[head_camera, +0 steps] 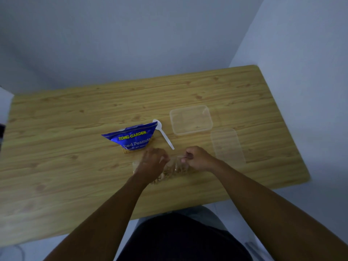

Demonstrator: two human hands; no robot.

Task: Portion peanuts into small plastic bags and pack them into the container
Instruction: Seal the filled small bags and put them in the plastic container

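The blue peanut packet (pixel 131 137), lying on the table left of centre, carries "TONG GARDEN" in yellow capitals; beneath it, white lettering reads "lted Peanuts", its first letters hidden; a smaller line below is too blurred to read

A: Where do we find the packet (pixel 131 138)?
B: Middle of the surface (pixel 75 113), spoon (pixel 163 134) just right of it, then the container (pixel 191 119). The lid (pixel 227 146) lies nearer the right edge, the small bag (pixel 173 167) toward the near edge.
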